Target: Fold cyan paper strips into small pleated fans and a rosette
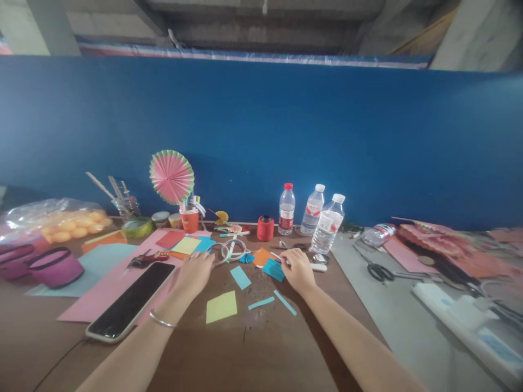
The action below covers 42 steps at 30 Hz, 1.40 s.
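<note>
My left hand (195, 270) lies low over the papers, fingers stretched forward at the edge of a coiled white cable (224, 251); nothing shows in its grasp. My right hand (299, 268) is curled at a blue paper square (273, 269). A slim white tool (319, 267) shows on both sides of this hand, which appears closed on it; its exact kind is hidden. Between the hands lie an orange paper (263, 257) and a small folded blue paper fan (246, 258). Nearer me are a light blue piece (240, 277), a yellow square (221, 307) and two blue strips (261, 303).
A phone (131, 302) lies on pink paper at left, beside purple bands (55, 268). Behind stand a pink paper fan (172, 177), a red thread spool (265, 228) and several water bottles (286, 209). Black scissors (379, 273) and a power strip (461, 316) lie right.
</note>
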{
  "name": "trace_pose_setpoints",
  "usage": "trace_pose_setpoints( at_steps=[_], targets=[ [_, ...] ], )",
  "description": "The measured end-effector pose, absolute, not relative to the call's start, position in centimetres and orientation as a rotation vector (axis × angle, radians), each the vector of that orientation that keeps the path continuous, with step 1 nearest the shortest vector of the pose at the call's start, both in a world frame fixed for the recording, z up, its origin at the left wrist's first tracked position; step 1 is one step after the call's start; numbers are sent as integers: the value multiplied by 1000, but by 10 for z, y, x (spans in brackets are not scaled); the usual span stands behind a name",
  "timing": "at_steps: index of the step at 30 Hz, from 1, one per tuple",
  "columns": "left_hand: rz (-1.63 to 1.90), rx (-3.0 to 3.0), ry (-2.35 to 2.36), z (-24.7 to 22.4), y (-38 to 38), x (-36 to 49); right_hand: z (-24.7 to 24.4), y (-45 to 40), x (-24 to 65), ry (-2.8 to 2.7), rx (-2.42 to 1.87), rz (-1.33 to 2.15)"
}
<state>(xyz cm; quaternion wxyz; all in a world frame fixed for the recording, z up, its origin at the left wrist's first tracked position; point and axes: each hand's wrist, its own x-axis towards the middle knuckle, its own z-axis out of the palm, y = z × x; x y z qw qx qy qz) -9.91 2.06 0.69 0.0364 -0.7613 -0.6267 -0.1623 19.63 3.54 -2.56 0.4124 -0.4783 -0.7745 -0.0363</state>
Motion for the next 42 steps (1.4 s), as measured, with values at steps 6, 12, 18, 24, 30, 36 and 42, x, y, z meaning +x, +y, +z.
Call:
trace_pose_setpoints(
  at_steps=[6, 12, 18, 24, 30, 36, 42],
  targets=[
    [-910, -2398, -1956, 31, 9, -72, -26, 36, 196, -1935, -1198, -104],
    [-1289, -2638, -1911, 43, -22, -25, -20, 25, 188, -1975, -1035, -114],
    [-1270, -2830, -1716, 36, -29, 6, -17, 16, 180, -1963, -877, -10],
    [-1380, -2826, -1728, 20, -27, 10, -16, 13, 176, -2042, -794, -33],
    [-1417, -2874, -1804, 14, -25, 2, -12, 11, 166, -2071, -610, 174],
    [-1645, -2925, -1876, 21, -22, -11, -9, 11, 164, -1777, -743, 662],
    [-2212, -3185, -1917, 23, -19, -16, -20, 17, 164, -1412, -697, 1353]
  ],
)
